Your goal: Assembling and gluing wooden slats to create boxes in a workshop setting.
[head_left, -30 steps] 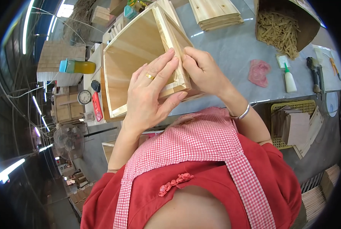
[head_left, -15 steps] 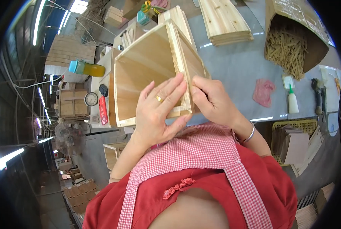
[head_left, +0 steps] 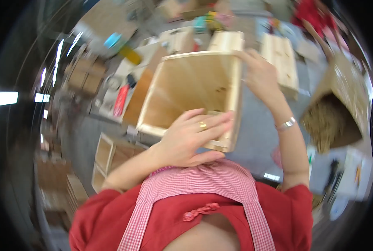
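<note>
An open-topped wooden box (head_left: 186, 83) with pale rims stands tilted in front of me, its hollow facing up. My left hand (head_left: 194, 136) lies over the near right corner of its rim, fingers stretched out and thumb apart on the near side. A gold-coloured ring is on one finger. At the far right corner, my right hand (head_left: 261, 77) grips the rim, its fingers bent and partly smeared by motion. A silver-coloured bangle circles that wrist.
Stacked pale boards (head_left: 280, 62) lie beyond the box. A carton (head_left: 345, 83) of tan strips stands at the right. At the left are a red object (head_left: 120, 100) and a blue-lidded bottle (head_left: 130, 54). Another person's red clothing (head_left: 311, 14) shows at the far right.
My right hand has moved from the near right corner to the far right corner of the box. My left hand stays near the near right corner. The view has shifted.
</note>
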Action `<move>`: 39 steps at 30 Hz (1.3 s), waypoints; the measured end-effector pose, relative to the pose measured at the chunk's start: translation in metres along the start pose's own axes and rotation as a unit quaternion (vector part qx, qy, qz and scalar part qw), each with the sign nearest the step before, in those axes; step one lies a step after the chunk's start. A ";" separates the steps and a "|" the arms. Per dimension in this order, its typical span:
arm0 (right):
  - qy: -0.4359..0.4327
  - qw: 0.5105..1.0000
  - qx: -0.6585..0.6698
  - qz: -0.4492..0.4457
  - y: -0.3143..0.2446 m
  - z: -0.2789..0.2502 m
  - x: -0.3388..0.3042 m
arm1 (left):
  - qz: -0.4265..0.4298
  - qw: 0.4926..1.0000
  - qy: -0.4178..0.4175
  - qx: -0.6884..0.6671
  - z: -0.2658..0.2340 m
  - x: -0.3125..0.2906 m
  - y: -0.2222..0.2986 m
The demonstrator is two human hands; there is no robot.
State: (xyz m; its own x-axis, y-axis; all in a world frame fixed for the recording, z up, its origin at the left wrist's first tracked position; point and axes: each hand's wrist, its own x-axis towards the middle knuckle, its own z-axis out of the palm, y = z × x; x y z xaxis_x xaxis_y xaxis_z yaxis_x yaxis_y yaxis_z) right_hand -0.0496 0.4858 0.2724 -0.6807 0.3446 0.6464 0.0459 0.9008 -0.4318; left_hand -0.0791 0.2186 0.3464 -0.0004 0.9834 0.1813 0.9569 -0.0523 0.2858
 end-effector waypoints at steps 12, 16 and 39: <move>-0.099 0.858 0.426 0.270 -0.001 -0.008 -0.072 | -0.497 0.826 0.081 -0.254 -0.041 -0.064 -0.178; -0.033 0.838 0.505 0.203 -0.069 -0.007 -0.096 | -0.479 0.821 0.097 -0.295 -0.012 -0.071 -0.168; -0.508 0.651 0.536 -0.173 -0.386 0.195 -0.133 | -0.679 0.376 0.588 -0.230 0.059 -0.502 0.122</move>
State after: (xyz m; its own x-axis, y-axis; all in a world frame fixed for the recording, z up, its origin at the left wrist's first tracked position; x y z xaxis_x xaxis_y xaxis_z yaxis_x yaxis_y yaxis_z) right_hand -0.1198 0.0410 0.2300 -0.6721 -0.6736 0.3076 -0.4054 -0.0129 -0.9140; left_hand 0.0552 -0.2709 0.2344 -0.7842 -0.5829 -0.2127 -0.3081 0.0683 0.9489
